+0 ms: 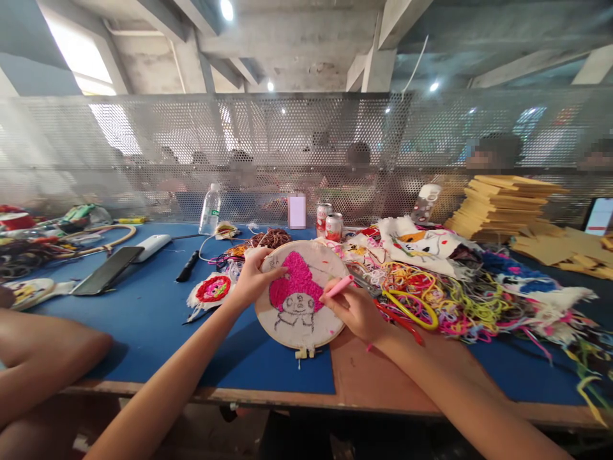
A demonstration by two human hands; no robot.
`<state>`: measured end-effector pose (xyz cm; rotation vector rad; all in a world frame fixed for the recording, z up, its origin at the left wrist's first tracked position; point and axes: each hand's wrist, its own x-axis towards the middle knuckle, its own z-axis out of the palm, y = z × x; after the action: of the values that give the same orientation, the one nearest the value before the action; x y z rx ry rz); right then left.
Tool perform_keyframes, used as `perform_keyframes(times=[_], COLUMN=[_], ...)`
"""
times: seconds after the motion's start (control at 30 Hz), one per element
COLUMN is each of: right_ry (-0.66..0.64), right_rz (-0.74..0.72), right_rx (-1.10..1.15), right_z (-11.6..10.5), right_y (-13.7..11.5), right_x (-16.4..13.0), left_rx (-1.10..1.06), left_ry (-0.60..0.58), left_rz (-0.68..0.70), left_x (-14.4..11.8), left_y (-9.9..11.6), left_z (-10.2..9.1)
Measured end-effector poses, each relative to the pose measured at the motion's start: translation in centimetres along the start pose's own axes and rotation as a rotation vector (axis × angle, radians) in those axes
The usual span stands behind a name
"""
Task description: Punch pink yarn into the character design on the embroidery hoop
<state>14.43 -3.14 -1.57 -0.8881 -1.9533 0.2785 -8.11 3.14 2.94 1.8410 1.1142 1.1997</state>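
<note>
At the middle of the blue table, the right hand is closed around a pink punch needle, whose long axis runs from the fingers up and to the left, its tip set against the cloth just right of the pink tufted patch. The needle's working end thus lies left of and slightly beyond the hand that grips it. The left hand is clamped on the upper left rim of the embroidery hoop, thumb laid over the fabric, and the hoop is held tilted toward the camera with its lower edge near the table's bare wooden section. An outlined figure is drawn below the patch. Just right of the right hand, a tangle of coloured yarn is spread; two drink cans are seen beyond the hoop, and a phone well to the left.
</note>
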Motion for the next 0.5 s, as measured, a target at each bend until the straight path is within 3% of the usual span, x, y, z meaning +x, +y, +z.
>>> perform_keyframes(times=[0.23,0.5], right_ry=[0.022,-0.064], right_rz=[-0.010,-0.033], right_rx=[0.004,-0.105], right_z=[0.23,0.52], right_y=[0.49,0.24], right_x=[-0.14,0.22], left_rx=[-0.042,-0.019], left_ry=[0.004,0.029], left_rz=[-0.009,0.006], left_x=[-0.18,-0.32], left_y=[0.11,0.27], left_z=[0.11,0.19])
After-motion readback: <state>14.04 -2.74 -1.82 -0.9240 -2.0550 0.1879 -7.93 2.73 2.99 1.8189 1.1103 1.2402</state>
